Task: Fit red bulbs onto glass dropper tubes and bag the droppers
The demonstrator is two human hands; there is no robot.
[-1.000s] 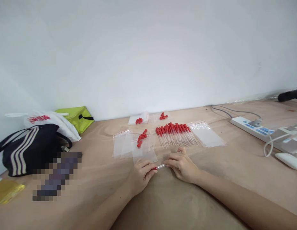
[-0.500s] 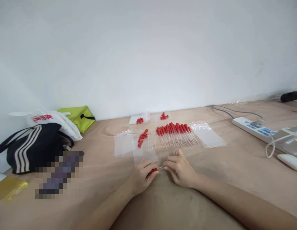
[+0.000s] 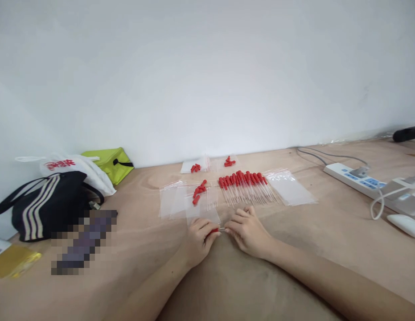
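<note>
Bulb [image 3: 213, 230] and tube [image 3: 222, 229] lie end to end between the two hands, low over the near part of the desk [image 3: 140, 240]. The left hand [image 3: 199, 240] has its grip closed round the bulb, and the right hand [image 3: 247, 232] pinches the tube narrowly just beside it, a hold from opposite ends that probably steadies both in one line. The bulb is plain red, mostly covered by the fingers; the tube is clear and slender, with only a short stretch bare, so how far it sits inside cannot be told. Beyond the hands, a row of droppers [image 3: 242, 180] lies side by side, red ends toward the wall [image 3: 207, 80], perhaps to keep them orderly. Loose bulbs [image 3: 199, 189] rest on clear bags [image 3: 167, 203], loose tubes [image 3: 212, 198] near them, seemingly placed for a short reach
</note>
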